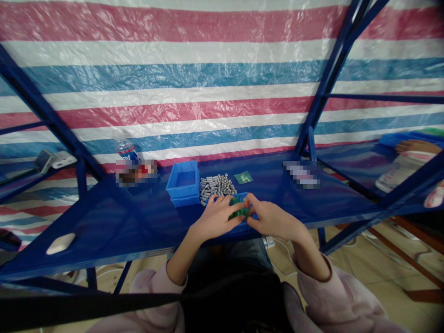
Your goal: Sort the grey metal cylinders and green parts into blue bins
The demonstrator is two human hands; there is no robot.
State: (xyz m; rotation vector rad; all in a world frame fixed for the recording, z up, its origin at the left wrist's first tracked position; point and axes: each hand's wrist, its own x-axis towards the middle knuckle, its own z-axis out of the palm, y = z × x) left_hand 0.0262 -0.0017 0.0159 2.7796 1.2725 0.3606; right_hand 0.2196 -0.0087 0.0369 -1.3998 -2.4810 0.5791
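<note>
Both my hands are over a blue bin [255, 216] near the table's front edge. Green plastic packets [240, 209] show between the hands. My left hand [215, 219] has its fingers bent over the packets, gripping at their left side. From the right, my right hand [269, 217] curls its thumb and fingers onto the same green plastic. The hands cover much of the bin, and how many packets they grip is hidden. Just behind the left hand lies a pile of small grey metal cylinders [217, 186]. A flat green packet [243, 177] rests beyond the bin.
Stacked blue bins [183, 182] stand left of the pile. A plastic bottle [126, 149] is at the back left, with a white mouse-like object [60, 243] at the front left. Blue frame posts [322, 78] rise behind. Another person's hand [418, 147] is at far right.
</note>
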